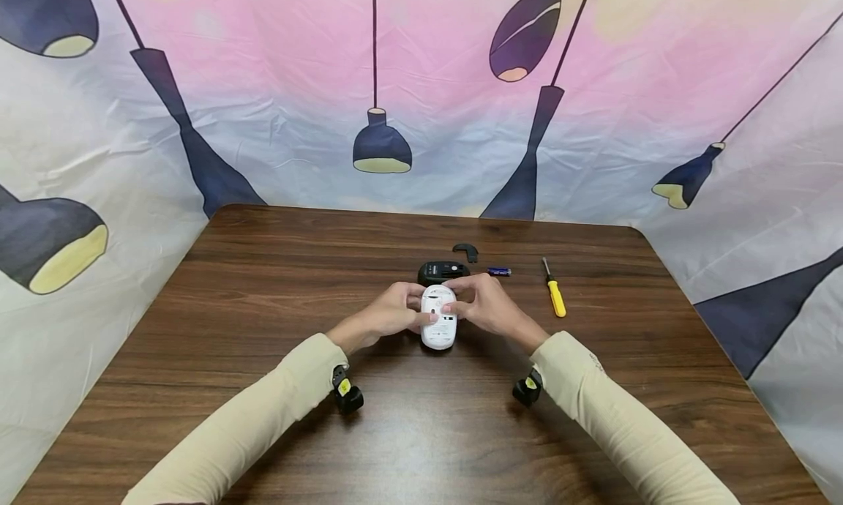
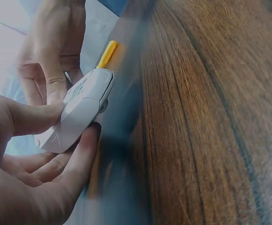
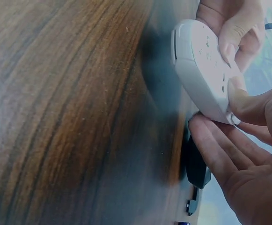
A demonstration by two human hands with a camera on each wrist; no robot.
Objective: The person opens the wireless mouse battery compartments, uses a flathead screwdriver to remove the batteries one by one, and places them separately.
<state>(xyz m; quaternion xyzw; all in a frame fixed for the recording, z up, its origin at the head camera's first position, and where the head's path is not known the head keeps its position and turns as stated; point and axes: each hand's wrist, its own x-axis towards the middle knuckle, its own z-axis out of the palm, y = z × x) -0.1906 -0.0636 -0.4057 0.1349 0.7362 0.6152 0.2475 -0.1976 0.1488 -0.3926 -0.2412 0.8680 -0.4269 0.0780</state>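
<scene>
Both hands hold a white computer mouse [image 1: 438,338], its underside turned up, low over the table. From the left side, my left hand [image 1: 387,311] grips it with the thumb on the underside and fingers beneath. My right hand [image 1: 489,305] grips the far right part, thumb pressed on the underside close to the other thumb. The left wrist view shows the mouse's white side [image 2: 82,115] tilted between thumb and fingers. Just beyond the hands lies a black mouse [image 1: 431,272], bottom up, partly covered by the right hand in the right wrist view.
Behind the black mouse lies a curved black cover [image 1: 466,249]. A blue battery [image 1: 499,271] is to its right, then a screwdriver with a yellow handle [image 1: 556,297]. The wooden table [image 1: 263,271] ends at a printed cloth backdrop [image 1: 296,146].
</scene>
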